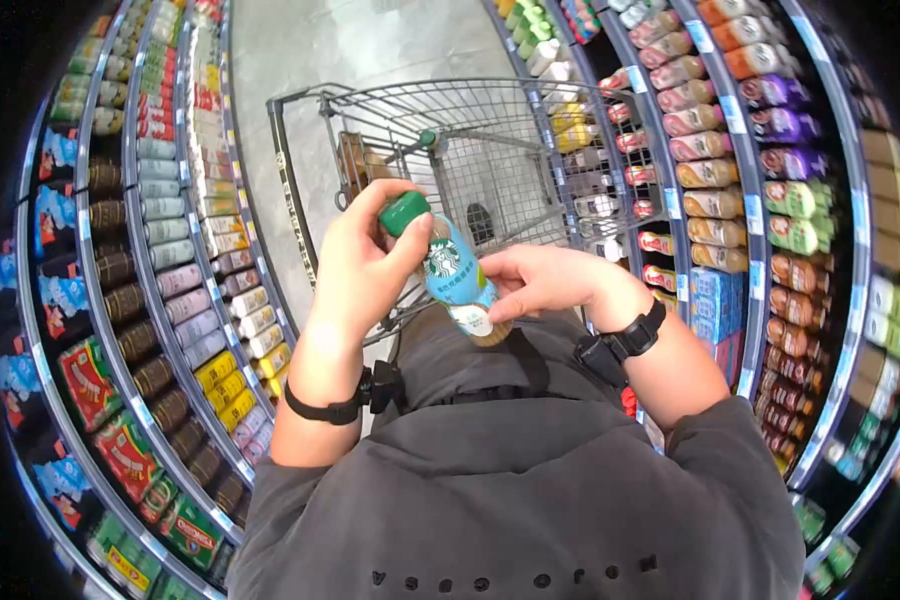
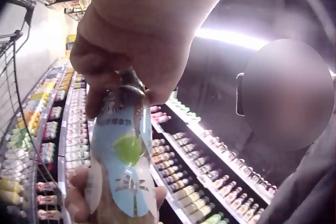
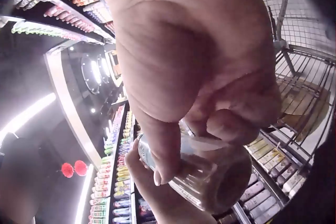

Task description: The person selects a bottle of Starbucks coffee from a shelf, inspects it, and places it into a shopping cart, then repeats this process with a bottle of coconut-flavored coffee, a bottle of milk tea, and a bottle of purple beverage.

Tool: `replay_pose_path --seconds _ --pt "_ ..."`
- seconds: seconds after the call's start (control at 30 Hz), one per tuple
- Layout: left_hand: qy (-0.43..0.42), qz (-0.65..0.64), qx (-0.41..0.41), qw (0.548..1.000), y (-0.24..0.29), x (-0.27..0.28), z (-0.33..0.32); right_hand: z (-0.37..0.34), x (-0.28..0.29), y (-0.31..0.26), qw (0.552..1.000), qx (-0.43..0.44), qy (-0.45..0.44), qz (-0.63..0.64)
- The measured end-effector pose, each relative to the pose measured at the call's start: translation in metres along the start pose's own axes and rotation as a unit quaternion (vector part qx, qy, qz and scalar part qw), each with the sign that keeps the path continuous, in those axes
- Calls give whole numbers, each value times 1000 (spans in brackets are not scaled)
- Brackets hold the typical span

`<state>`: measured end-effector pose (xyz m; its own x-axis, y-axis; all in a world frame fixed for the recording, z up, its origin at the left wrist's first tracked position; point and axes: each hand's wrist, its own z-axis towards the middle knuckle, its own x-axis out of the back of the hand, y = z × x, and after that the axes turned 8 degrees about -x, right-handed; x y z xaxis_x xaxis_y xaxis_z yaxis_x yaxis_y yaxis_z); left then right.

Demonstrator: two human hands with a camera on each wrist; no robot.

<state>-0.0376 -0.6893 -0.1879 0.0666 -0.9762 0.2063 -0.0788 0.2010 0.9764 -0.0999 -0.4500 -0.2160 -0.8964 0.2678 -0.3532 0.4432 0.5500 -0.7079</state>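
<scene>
A bottle with a light blue label [image 1: 452,268] and a green cap [image 1: 404,212] is held tilted in front of the chest in the head view. The left hand [image 1: 370,245] pinches the cap end between thumb and fingers. Around the lower part of the bottle curl the thumb and fingers of the right hand [image 1: 540,280]. The left wrist view shows the label [image 2: 123,150] with a green fruit picture, below the left hand [image 2: 131,61]. In the right wrist view the right hand [image 3: 194,77] grips the bottle's bottom end [image 3: 220,176].
A wire shopping cart [image 1: 490,130] stands just ahead, with a brown box [image 1: 360,165] at its left side. Shelves of bottles and packs line both sides, left [image 1: 170,230] and right [image 1: 705,150]. Grey floor [image 1: 280,50] shows between them.
</scene>
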Motion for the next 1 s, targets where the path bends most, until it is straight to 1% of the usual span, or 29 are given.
replay_pose_path --seconds 0.07,0.13,0.17,0.2,0.27,0.3,0.33,0.4,0.43,0.47,0.53,0.57,0.6,0.63,0.67,0.7,0.8,0.83,0.93,0.97,1.0 --pt "-16 -10 -21 1000 17 3 -10 -9 -20 6 1000 5 31 1" --pt "-7 -58 -2 998 35 4 -18 -15 -46 13 982 137 91 97" --pt "-16 -110 -27 993 31 3 -19 -18 -54 16 974 160 112 117" --pt "-20 -116 -32 992 31 2 -23 -26 -61 13 973 159 120 114" --pt "-64 -142 -48 987 31 -2 -26 -48 -71 1 970 99 180 133" --pt "-85 -137 -67 985 29 -7 -26 -52 -76 0 961 118 216 127" --pt "-100 -75 -89 988 32 -11 -28 -57 -79 -2 959 122 222 126" --pt "-160 -52 -64 984 41 -18 -28 -67 -86 -2 929 176 288 151" --pt "-163 -1 -81 983 52 -22 -29 -69 -85 2 920 189 316 137" --pt "-173 3 -90 981 58 -25 -29 -73 -86 6 914 198 325 139" --pt "-188 57 -120 973 71 -36 -28 -84 -89 14 909 209 346 104" --pt "-195 71 -146 967 75 -41 -27 -93 -95 14 903 205 371 76" --pt "-206 73 -156 963 81 -47 -27 -99 -101 18 896 212 382 78" --pt "-223 79 -143 961 87 -54 -26 -105 -107 23 889 223 390 91" --pt "-240 85 -129 958 93 -61 -26 -111 -111 29 881 235 399 103" --pt "-250 86 -140 954 98 -71 -26 -119 -115 38 877 247 392 128" --pt "-288 78 -172 939 109 -109 -32 -141 -127 72 851 245 441 146" --pt "-305 80 -194 929 115 -123 -35 -155 -137 77 838 227 476 138" --pt "-347 69 -234 906 125 -171 -52 -189 -157 111 804 260 516 139" --pt "-360 73 -262 892 130 -187 -59 -202 -167 121 790 260 534 153" --pt "-376 71 -272 883 138 -203 -67 -215 -176 133 777 263 549 158"
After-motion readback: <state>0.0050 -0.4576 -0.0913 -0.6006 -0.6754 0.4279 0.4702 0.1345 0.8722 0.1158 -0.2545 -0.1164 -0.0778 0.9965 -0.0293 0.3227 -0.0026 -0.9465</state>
